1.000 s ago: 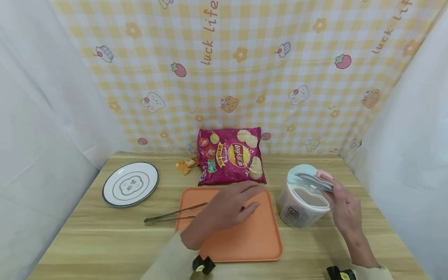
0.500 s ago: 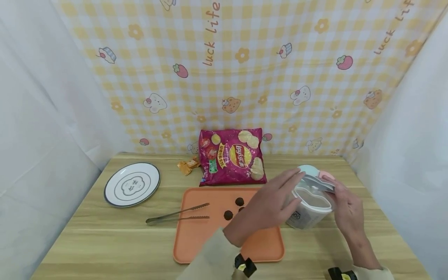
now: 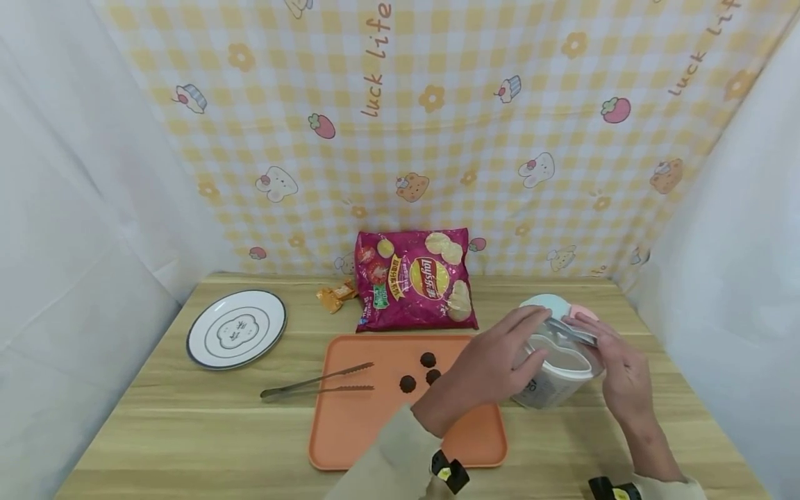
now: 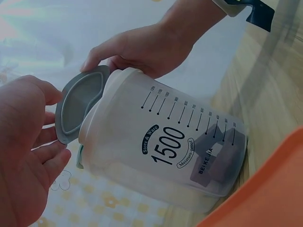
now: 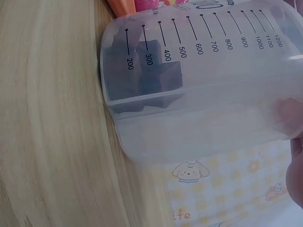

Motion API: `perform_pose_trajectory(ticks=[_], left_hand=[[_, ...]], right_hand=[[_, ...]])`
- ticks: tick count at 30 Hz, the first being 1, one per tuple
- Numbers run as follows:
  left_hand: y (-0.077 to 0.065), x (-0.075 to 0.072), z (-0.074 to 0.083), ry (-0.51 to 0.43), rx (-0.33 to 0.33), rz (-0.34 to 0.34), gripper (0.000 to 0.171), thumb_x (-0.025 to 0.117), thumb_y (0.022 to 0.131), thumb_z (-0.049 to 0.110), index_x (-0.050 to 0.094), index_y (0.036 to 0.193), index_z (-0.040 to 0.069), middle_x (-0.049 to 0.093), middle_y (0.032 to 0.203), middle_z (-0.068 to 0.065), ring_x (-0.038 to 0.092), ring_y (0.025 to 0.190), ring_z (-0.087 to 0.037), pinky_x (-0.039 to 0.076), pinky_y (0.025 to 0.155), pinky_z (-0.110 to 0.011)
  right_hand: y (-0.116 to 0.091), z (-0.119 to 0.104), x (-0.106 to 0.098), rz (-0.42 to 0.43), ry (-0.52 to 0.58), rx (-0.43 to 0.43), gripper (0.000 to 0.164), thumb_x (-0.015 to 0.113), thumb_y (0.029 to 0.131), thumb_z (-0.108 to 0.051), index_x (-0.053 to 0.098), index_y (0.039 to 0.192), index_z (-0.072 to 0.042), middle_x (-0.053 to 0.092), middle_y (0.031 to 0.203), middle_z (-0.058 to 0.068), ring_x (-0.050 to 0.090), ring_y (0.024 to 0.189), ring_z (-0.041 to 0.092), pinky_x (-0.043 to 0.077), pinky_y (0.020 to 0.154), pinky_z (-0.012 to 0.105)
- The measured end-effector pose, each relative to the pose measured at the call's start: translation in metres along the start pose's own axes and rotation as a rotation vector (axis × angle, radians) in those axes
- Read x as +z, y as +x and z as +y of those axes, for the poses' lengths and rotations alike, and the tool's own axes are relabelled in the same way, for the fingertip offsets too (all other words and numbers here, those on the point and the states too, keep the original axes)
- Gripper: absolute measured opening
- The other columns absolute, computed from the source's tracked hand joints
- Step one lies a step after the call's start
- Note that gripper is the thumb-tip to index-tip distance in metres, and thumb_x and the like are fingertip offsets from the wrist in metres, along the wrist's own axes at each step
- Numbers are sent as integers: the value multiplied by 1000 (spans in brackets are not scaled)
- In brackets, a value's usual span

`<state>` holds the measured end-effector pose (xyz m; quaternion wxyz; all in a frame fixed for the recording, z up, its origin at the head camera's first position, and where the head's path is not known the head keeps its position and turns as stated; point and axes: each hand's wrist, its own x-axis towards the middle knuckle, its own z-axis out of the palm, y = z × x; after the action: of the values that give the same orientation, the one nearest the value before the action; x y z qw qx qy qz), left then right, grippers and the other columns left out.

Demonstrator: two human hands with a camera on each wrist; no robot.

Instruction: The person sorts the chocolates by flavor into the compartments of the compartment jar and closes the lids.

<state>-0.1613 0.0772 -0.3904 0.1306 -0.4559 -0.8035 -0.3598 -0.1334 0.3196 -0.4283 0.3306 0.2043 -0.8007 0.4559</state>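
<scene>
A translucent storage container marked 1500 stands on the table at the right, its top in mint, pink and grey sections. Its grey flip lid is raised, baring a white-rimmed opening. My left hand reaches over from the left, thumb and fingertips at the lid's edge. From the other side my right hand holds the lid's far end, its thumb on the lid in the left wrist view. Several dark angular pieces lie at the container's bottom, seen through the wall.
An orange tray bears three dark round sweets. Metal tongs lie partly over its left edge. Behind stands a purple chip bag beside orange wrapped candies. A white plate is at the left.
My left hand has moved right, from above the tray to the container's lid, uncovering the dark sweets. My right hand has stayed at the lid, which now sits slightly lower.
</scene>
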Motion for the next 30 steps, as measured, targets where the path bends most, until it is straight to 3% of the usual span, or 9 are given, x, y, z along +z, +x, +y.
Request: perform_pose_trajectory(ticks=[4,8,13,17,20,30], left_hand=[[-5,0,-1,10,7,-8,54,52,108,29,40,158,9,41,159,-5,41,141,-7,46,92,-15],[-10,-1,-3,0,10,-40,57,52,108,29,37,160,11,38,161,-3,43,138,-6,47,81,-11],[-17,-1,-7,12,16,-83,58,54,108,30,37,160,11,36,163,-2,43,138,-5,45,88,-11],[-21,1,-9,66,43,-94,58,56,107,30,39,159,8,35,163,-4,41,140,-6,44,91,-11],[-23,1,-9,100,56,-91,58,56,107,30,40,158,8,35,164,-4,40,142,-6,43,93,-11],[-28,8,-11,199,84,-75,60,57,106,29,38,159,7,32,165,-5,32,147,-9,46,88,-10]], right_hand=[[0,3,-1,-31,-7,-64,40,33,103,10,72,113,12,72,121,17,57,131,17,32,116,31],[-1,5,-3,-65,-19,-85,39,36,101,12,73,114,11,71,124,16,55,134,18,26,119,34],[-3,7,-8,-123,-1,-91,29,49,101,6,71,120,9,67,132,15,50,138,21,23,120,36],[-3,8,-12,-179,19,-99,32,62,94,4,68,125,9,63,137,17,45,142,23,19,121,36],[-3,6,-13,-211,22,-93,41,65,86,10,67,128,9,62,138,18,42,143,24,18,122,34],[-1,1,-14,-222,8,-83,52,68,76,16,67,128,9,64,137,17,42,143,23,19,121,32]])
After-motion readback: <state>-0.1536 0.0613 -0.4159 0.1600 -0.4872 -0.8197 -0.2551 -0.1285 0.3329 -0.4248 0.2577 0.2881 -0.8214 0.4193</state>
